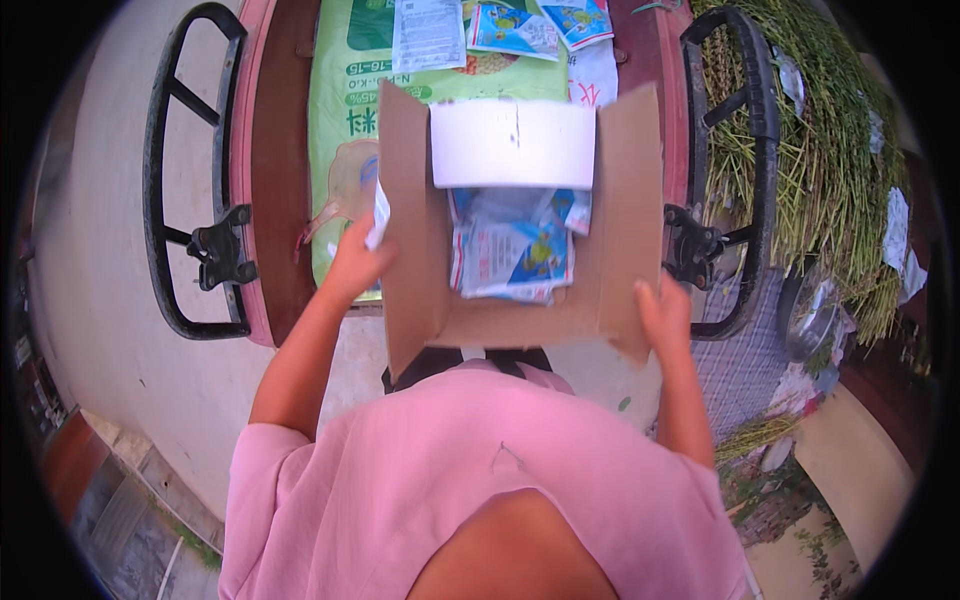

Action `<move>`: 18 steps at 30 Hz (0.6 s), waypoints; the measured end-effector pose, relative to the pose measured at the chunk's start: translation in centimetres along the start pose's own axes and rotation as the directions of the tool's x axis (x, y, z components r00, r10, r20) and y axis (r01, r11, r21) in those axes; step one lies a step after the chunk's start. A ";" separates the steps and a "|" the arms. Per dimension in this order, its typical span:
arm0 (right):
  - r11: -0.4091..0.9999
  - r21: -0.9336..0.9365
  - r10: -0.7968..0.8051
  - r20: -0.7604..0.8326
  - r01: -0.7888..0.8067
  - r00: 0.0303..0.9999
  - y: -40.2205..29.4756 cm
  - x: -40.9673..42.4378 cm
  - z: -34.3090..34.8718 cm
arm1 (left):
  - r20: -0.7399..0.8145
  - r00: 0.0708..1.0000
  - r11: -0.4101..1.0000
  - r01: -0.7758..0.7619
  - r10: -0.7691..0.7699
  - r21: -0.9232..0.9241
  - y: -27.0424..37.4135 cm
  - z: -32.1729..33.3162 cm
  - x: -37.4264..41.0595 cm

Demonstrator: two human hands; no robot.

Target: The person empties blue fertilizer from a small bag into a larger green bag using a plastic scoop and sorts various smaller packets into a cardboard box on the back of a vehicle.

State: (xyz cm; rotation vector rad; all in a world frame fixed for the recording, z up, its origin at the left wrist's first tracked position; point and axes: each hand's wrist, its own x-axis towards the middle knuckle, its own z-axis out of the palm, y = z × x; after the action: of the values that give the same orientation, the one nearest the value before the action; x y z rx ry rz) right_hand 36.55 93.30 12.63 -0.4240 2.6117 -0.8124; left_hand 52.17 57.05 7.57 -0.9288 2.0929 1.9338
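Observation:
An open cardboard box (517,322) is in front of my body with its flaps spread. My left hand (361,259) grips its left flap (409,255), and a small white piece (379,217), perhaps paper or a packet edge, shows by the fingers. On the other side, my right hand (664,311) has its thumb over the right flap (630,225). Inside lie several blue-and-white plastic packets (514,255) with a yellow-green picture. The far flap (514,146) looks bright white and partly covers them.
A red cargo bed (281,172) with black metal side rails (154,165) holds green printed sacks (345,150), a pinkish plastic scoop (352,176) and more packets (514,31). Cut green stalks (817,172) are heaped at right, near a metal bowl (814,311).

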 end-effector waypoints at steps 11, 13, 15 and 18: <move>0.977 -0.003 0.211 0.084 -0.211 0.974 1.2 -9.2 2.1 | 0.162 0.974 0.986 0.147 -0.158 0.076 -3.0 2.2 -4.5; 0.979 -0.029 0.205 0.075 -0.203 0.976 1.2 -9.3 2.2 | 0.187 0.980 0.997 0.067 -0.075 0.047 -2.9 2.2 -4.4; 0.985 -0.021 0.169 0.060 -0.168 0.984 1.1 -9.0 2.1 | 0.186 0.982 0.999 0.033 -0.037 0.023 -2.7 2.2 -4.1; 0.983 -0.049 0.177 0.031 -0.175 0.984 1.2 -7.9 2.1 | 0.166 0.986 1.000 -0.005 0.003 0.015 -2.4 2.4 -3.2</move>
State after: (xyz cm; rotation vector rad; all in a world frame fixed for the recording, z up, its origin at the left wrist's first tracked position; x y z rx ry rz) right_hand 44.29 96.31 12.39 -0.2136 2.5945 -0.6816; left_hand 55.31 60.42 6.71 -0.7327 2.0144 1.9216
